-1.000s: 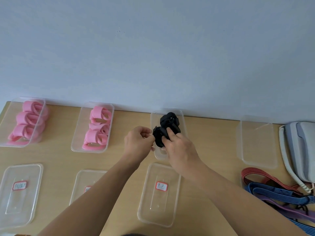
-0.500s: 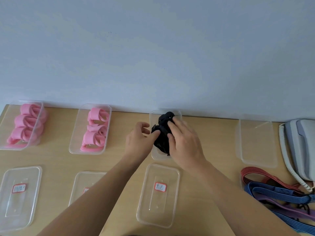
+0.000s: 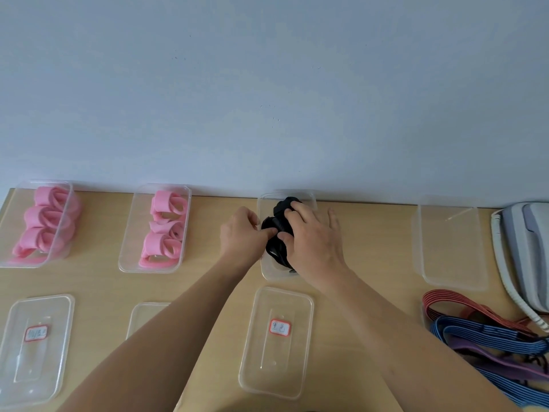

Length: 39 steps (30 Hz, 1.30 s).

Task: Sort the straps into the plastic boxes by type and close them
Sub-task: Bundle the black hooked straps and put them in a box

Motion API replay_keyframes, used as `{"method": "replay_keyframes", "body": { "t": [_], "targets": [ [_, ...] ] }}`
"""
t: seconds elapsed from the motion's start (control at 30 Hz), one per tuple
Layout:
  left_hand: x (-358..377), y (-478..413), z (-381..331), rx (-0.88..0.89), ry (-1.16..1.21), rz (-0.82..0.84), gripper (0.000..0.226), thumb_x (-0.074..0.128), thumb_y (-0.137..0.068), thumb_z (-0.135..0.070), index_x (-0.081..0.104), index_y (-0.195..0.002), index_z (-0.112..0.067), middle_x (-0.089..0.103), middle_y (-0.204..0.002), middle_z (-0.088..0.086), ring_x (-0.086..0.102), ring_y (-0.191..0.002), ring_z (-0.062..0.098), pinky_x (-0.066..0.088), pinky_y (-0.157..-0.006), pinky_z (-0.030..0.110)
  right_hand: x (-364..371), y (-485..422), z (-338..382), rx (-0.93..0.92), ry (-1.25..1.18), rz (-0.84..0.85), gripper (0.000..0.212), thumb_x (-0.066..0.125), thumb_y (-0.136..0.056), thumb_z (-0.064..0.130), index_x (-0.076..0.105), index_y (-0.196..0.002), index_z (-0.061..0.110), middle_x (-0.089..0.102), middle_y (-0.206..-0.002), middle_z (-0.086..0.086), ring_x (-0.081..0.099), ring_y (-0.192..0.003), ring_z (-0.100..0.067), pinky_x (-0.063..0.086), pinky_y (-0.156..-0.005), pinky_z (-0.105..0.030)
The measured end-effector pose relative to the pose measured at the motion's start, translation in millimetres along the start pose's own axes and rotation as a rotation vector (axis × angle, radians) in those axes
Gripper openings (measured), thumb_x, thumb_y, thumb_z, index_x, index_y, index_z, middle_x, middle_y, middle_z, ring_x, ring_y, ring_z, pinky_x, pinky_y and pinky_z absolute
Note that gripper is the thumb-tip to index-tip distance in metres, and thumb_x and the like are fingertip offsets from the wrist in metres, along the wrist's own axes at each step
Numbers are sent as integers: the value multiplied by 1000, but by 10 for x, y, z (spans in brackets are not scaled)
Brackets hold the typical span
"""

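Black straps [image 3: 276, 245] lie bundled in the third clear box [image 3: 267, 272] at the back of the table. My right hand [image 3: 312, 245] lies flat over them, its fingers spread and pressing down. At the box's left wall my left hand [image 3: 242, 234] pinches the black bundle with thumb and forefinger. Rolled pink straps fill the far-left box [image 3: 64, 230] and the second box [image 3: 184, 233]. A fourth box [image 3: 451, 242] on the right holds nothing.
Three labelled clear lids lie along the front: one [image 3: 32, 349], one [image 3: 145, 316] partly under my left arm, one [image 3: 277, 340]. Red, blue and purple striped straps [image 3: 487, 337] are heaped at the front right. A grey telephone [image 3: 525, 254] sits at the right edge.
My right hand has opened and moved forward over the black straps, pushing them down into the box. My left hand has stayed at the box's left side, pinching the bundle.
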<state>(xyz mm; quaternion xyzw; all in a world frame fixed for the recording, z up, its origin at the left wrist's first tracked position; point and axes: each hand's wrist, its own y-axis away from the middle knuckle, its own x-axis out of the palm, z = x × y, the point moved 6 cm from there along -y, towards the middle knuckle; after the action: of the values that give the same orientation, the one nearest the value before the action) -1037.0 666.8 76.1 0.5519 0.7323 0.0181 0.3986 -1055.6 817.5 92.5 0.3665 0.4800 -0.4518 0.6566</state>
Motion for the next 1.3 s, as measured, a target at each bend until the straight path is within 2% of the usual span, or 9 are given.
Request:
{"method": "replay_keyframes", "body": {
  "t": [0.17, 0.37, 0.5, 0.57, 0.7, 0.87, 1.03, 1.13, 1.3],
  "targets": [
    [-1, 73, -46, 48, -62, -59, 26, 77, -83, -23, 53, -92, -18, 59, -73, -3, 59, -73, 20, 40, -57, 30, -57, -1, 43, 76, -94, -26, 41, 68, -89, 36, 63, -126, 18, 57, -138, 3, 57, -118, -27, 37, -105, -52],
    [-63, 327, 70, 61, 80, -34, 32, 71, -94, -31, 60, -123, -19, 68, -99, -3, 70, -93, 25, 55, -91, 46, -172, 402, -101, 157, -382, -201, 40, 59, -97, 15, 58, -136, 7, 52, -146, -11, 47, -134, -31, 40, -108, -44],
    [-73, 465, 267, 35, 135, 20, 25, 69, -97, -28, 68, -121, -20, 72, -96, -5, 74, -79, 20, 58, -67, 27, -40, 726, -300, 589, -704, -180, 26, 45, -95, 5, 51, -71, 14, 45, -58, 9, 38, -55, -10, 32, -58, -31],
    [-75, 453, 261, 41, 126, 12, 18, 68, -98, -24, 72, -115, -22, 75, -87, -5, 73, -73, 14, 49, -59, 18, 4, 718, -303, 648, -772, -116, 32, 41, -92, 1, 34, -63, 13, 32, -54, 5, 26, -55, -13, 22, -53, -32],
    [-138, 372, 197, 55, 117, -31, 14, 70, -95, -25, 76, -106, -20, 75, -82, -7, 72, -81, 17, 56, -77, 32, 20, 695, -297, 697, -897, -41, 23, 44, -96, 9, 61, -96, -7, 67, -85, -19, 58, -73, -27, 54, -67, -40],
    [-222, 520, 385, 73, 120, -6, 25, 68, -98, -31, 72, -121, -23, 73, -96, -8, 70, -99, 24, 57, -93, 44, -105, 1118, -129, 587, -708, -217, 17, 58, -95, 23, 66, -106, 12, 67, -94, 5, 64, -94, -19, 49, -79, -33],
    [-409, 816, 723, 158, 29, -47, 23, 68, -97, -23, 71, -119, -23, 71, -98, -10, 65, -87, 4, 47, -74, 22, 171, 1791, 392, 103, -164, -28, 37, 71, -84, 44, 64, -111, 19, 59, -119, -5, 56, -108, -26, 49, -90, -36],
    [-483, 1035, 823, 273, -11, -36, 25, 70, -96, -17, 72, -121, -18, 72, -104, -5, 65, -87, 6, 52, -83, 29, 540, 2002, 487, 42, -23, 319, 74, 55, -88, 60, 33, -149, 25, 20, -161, -9, 19, -148, -28, 16, -122, -38],
    [-431, 1330, 824, 456, -97, 22, 27, 71, -95, -16, 72, -122, -18, 71, -107, -4, 66, -93, 14, 55, -85, 36, 515, 2136, 558, 34, -4, 350, 79, 54, -94, 47, 12, -156, 24, -3, -167, -6, -5, -153, -26, 1, -124, -42]
  ]
}}
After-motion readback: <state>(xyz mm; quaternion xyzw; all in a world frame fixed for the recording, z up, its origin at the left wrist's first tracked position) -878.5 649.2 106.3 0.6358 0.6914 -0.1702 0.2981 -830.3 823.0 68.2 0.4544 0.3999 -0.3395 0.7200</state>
